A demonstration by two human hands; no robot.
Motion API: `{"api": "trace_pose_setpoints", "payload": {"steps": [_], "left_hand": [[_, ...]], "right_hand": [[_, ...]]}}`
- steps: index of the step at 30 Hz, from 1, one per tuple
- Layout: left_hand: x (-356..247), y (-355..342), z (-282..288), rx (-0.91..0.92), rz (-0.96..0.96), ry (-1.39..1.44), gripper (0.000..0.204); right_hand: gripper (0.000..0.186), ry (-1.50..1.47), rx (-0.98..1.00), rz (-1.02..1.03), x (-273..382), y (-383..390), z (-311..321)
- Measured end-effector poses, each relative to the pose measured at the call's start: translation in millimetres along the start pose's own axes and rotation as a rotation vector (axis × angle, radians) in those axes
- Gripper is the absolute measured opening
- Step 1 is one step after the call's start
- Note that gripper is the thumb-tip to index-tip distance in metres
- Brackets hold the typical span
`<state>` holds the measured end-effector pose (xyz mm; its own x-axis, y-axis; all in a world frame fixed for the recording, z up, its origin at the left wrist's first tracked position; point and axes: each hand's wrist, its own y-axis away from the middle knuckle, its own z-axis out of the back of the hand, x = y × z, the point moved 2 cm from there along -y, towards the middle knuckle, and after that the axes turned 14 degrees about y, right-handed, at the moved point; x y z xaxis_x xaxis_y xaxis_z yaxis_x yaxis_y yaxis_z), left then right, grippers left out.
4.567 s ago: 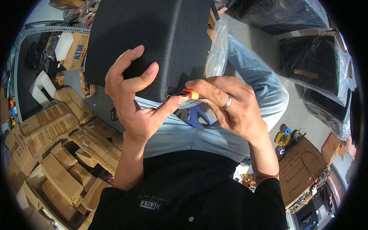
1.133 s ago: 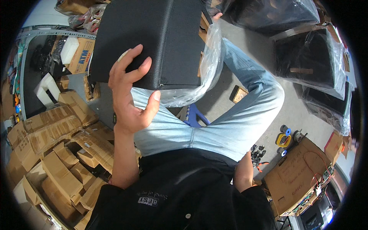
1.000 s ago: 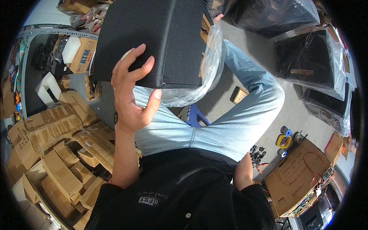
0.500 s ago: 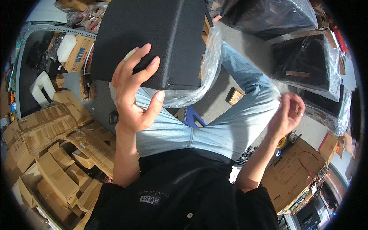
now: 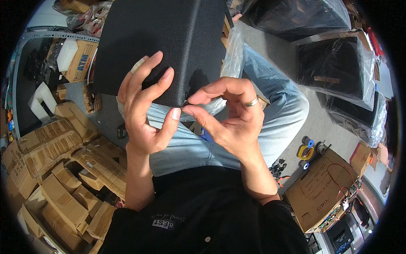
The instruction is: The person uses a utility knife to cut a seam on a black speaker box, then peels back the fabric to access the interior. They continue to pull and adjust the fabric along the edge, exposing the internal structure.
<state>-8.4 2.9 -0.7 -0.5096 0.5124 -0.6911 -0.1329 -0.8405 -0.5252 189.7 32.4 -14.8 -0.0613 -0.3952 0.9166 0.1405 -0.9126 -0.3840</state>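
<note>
A large black textured box (image 5: 144,38) with a rounded edge stands in front of me between my legs, clear plastic wrap (image 5: 233,53) bunched along its right side. Over its near left part is my left hand (image 5: 146,110), open, its fingers spread and a beige wrap round one finger. Whether these fingers press on the box I cannot tell. At the box's near corner, my right hand (image 5: 234,114) has thumb and forefinger closed in a pinch. Something small and dark shows at their tips, too small to name. A ring is on one finger of this hand.
Plastic-wrapped black boxes (image 5: 334,70) line the right side. Cardboard pieces (image 5: 63,186) pile up at the left. At the lower right lie a flat cardboard box (image 5: 319,190), a yellow round object (image 5: 305,151) and small black parts (image 5: 277,169). Another person's fingers (image 5: 237,17) show behind the box.
My right hand has come in from the right, above my thigh, to the near corner of the black box and closed to a pinch. My left hand has barely moved.
</note>
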Motion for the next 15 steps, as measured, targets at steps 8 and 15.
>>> {"api": "trace_pose_setpoints", "payload": {"steps": [8,15], "left_hand": [[-0.7,-1.4,1.2,-0.004,0.009,0.004,0.057],[-3.0,-0.7,-0.1,-0.003,0.03,0.003,0.055]], "right_hand": [[0.041,0.042,0.073,-0.193,18.0,-10.2,3.5],[0.048,0.118,0.269,-0.344,36.5,-30.5,10.9]]}}
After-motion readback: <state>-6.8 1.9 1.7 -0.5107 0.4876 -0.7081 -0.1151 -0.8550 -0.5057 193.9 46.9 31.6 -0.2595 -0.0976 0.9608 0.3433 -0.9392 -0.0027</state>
